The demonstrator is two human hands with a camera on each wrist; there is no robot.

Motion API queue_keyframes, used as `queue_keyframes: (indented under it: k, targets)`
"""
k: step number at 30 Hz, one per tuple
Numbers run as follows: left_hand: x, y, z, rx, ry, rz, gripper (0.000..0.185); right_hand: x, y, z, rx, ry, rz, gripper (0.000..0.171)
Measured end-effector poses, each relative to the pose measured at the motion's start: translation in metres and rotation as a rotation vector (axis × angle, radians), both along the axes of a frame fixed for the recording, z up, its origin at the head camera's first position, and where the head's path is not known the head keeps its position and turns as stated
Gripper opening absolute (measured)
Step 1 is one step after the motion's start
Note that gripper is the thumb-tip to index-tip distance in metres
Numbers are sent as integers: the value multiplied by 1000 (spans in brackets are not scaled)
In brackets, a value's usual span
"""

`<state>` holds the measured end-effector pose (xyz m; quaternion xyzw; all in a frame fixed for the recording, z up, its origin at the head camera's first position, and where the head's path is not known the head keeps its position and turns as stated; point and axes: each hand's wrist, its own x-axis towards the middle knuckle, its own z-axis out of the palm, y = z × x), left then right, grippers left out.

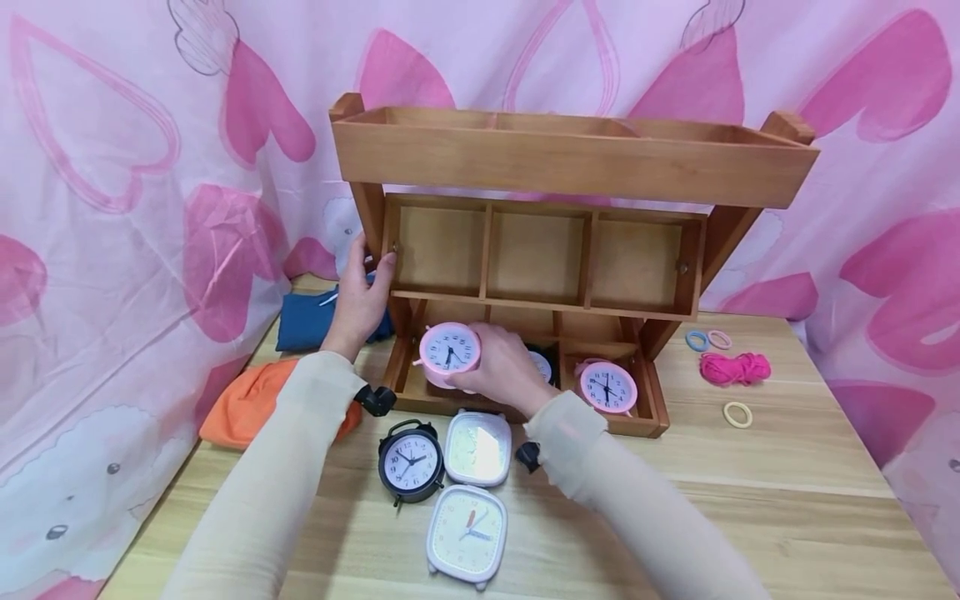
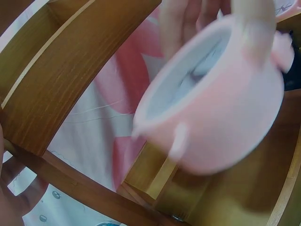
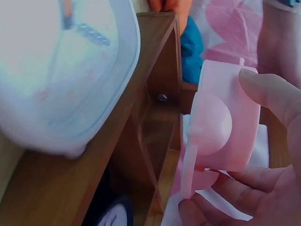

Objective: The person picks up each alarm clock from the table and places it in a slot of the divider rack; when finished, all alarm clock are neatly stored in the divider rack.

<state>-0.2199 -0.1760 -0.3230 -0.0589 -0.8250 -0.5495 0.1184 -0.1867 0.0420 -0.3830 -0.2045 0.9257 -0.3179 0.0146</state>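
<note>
Head view, hidden: our right hand (image 1: 504, 367) curls round a round pink clock (image 1: 449, 353) at frame centre, in front of the lower left compartment of the wooden shelf (image 1: 570, 167); the hand covers the clock's right edge and most of a dark clock (image 1: 542, 364) in the middle compartment behind it.
Head view, left hand: our left hand (image 1: 363, 293) grips the shelf's left upright, thumb in front and fingers wrapped behind, out of sight.
Head view, around: a second pink clock (image 1: 608, 387) stands in the lower right compartment. On the table (image 1: 787, 492), below centre, sit a black alarm clock (image 1: 409, 461) and two white square clocks (image 1: 477, 448) (image 1: 467, 533). Blue cloth (image 1: 307, 321) and orange cloth (image 1: 247, 400) lie at left; pink cord (image 1: 735, 367) and hair rings (image 1: 737, 414) at right.
Left wrist view: we see the pink clock (image 2: 216, 99) blurred, filling the right half, fingers (image 2: 183, 19) behind it, cut off at the top edge; shelf wood crosses the left side.
Right wrist view: fingertips (image 3: 268, 92) and thumb pinch the pink clock (image 3: 221, 127) from behind, at right; a blurred white clock (image 3: 61, 70) blocks the upper left.
</note>
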Motion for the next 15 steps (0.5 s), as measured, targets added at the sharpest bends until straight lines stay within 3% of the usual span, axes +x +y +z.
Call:
queue_keyframes:
  k: [6, 15]
  targets:
    - [1, 1, 0, -8, -16, 8, 59, -13, -22, -5, 39, -18, 45, 77]
    - [2, 1, 1, -5, -16, 6, 59, -24, -41, -19, 140, -81, 2, 83]
